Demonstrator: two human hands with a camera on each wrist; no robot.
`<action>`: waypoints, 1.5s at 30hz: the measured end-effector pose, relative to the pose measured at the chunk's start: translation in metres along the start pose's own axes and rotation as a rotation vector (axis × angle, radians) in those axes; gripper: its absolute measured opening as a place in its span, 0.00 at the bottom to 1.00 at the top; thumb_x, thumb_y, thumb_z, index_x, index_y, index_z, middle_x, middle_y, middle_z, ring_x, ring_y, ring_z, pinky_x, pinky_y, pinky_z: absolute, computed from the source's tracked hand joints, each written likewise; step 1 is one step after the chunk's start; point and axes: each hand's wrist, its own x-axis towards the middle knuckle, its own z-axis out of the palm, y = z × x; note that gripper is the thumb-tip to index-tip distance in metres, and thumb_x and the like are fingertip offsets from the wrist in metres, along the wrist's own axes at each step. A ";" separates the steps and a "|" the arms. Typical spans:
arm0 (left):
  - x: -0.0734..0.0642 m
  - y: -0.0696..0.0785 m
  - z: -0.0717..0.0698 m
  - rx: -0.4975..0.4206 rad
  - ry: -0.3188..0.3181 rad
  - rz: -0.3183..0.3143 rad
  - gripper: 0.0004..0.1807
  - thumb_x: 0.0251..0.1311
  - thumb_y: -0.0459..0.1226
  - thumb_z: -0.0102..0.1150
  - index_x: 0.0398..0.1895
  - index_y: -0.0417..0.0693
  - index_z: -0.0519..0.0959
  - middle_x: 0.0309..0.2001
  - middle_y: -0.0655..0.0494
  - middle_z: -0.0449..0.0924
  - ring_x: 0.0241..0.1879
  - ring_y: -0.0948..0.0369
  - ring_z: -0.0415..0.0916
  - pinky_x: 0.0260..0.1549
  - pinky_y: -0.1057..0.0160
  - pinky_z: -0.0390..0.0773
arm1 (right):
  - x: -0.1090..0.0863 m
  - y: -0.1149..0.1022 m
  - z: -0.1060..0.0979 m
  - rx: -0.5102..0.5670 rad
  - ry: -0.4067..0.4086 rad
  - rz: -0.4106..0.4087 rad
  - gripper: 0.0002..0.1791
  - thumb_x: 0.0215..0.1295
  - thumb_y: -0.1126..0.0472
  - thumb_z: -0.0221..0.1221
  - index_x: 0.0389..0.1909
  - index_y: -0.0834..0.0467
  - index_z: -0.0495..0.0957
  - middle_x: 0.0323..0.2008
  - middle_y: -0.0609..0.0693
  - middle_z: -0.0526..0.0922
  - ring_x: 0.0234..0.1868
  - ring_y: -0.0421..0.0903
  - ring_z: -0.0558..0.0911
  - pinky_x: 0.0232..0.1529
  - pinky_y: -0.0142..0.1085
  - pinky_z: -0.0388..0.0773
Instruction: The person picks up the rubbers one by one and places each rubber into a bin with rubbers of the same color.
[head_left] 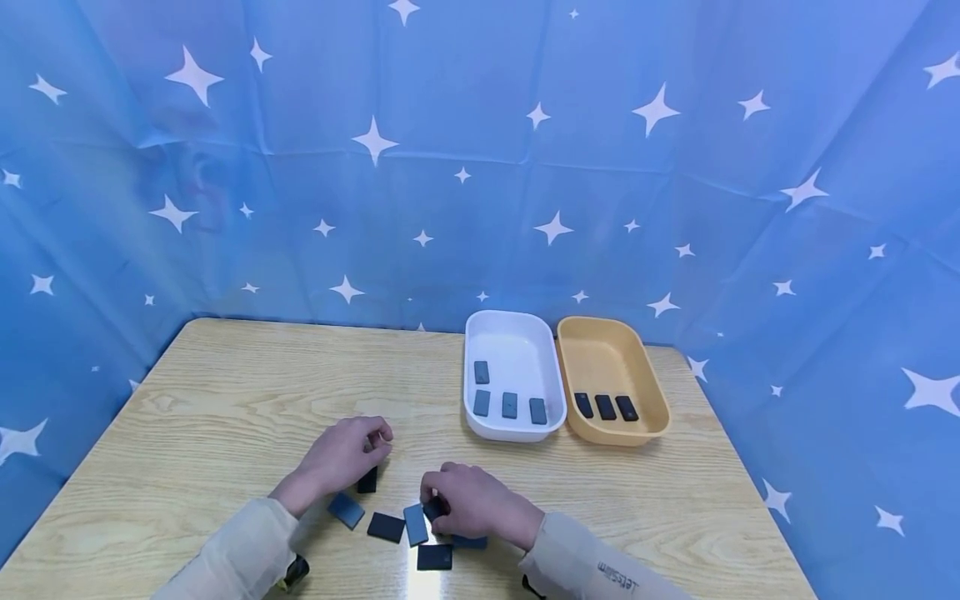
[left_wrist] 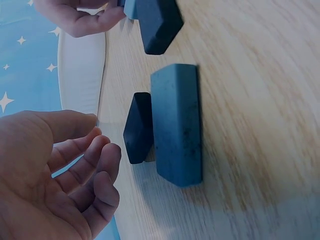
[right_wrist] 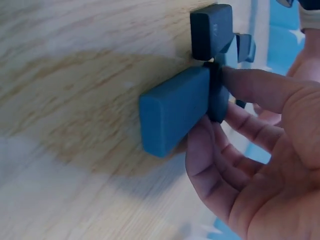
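My right hand [head_left: 480, 502] pinches a small black rectangular block [right_wrist: 217, 95] between thumb and fingers, low over the table. Right beside those fingers lies a blue-grey block [right_wrist: 175, 112]. Another black block [head_left: 434, 557] and a blue-grey block [head_left: 416, 525] sit close to that hand. My left hand [head_left: 337, 457] hovers with loosely bent fingers and nothing in its grasp. Just below it are a black block [left_wrist: 138, 128] and a blue-grey block [left_wrist: 177, 125]. Between the hands a further black block [head_left: 386, 527] lies flat.
A white tray [head_left: 517, 432] at the back of the wooden table [head_left: 225, 400] contains several blue-grey blocks. To its right, a yellow-orange tray [head_left: 617, 437] contains three black blocks [head_left: 605, 407]. Behind the table hangs a blue curtain [head_left: 450, 200] with white stars.
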 end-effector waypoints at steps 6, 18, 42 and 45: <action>0.001 -0.001 0.001 0.007 0.008 0.009 0.03 0.60 0.39 0.62 0.36 0.55 0.82 0.27 0.67 0.78 0.24 0.68 0.69 0.27 0.67 0.69 | 0.001 -0.005 0.002 -0.082 0.024 0.022 0.15 0.53 0.56 0.67 0.43 0.42 0.78 0.38 0.42 0.75 0.29 0.38 0.71 0.30 0.31 0.69; 0.001 0.000 0.000 0.001 0.011 0.011 0.04 0.60 0.39 0.62 0.37 0.55 0.82 0.27 0.67 0.77 0.24 0.68 0.69 0.27 0.66 0.69 | 0.004 -0.005 0.002 -0.120 0.057 0.011 0.14 0.53 0.54 0.68 0.41 0.42 0.78 0.37 0.42 0.76 0.29 0.38 0.72 0.31 0.30 0.70; -0.002 0.001 0.000 -0.001 0.014 0.012 0.03 0.61 0.39 0.61 0.37 0.55 0.82 0.28 0.66 0.77 0.24 0.67 0.68 0.27 0.66 0.68 | -0.009 0.014 -0.032 -0.020 0.219 0.021 0.12 0.54 0.57 0.64 0.40 0.47 0.77 0.34 0.43 0.76 0.32 0.37 0.71 0.32 0.28 0.68; -0.002 0.001 0.001 0.003 0.012 0.014 0.03 0.61 0.39 0.61 0.37 0.55 0.82 0.28 0.67 0.78 0.24 0.68 0.68 0.27 0.66 0.68 | -0.011 0.017 -0.035 -0.003 0.217 0.041 0.13 0.54 0.57 0.64 0.40 0.46 0.77 0.35 0.43 0.76 0.32 0.38 0.72 0.32 0.28 0.68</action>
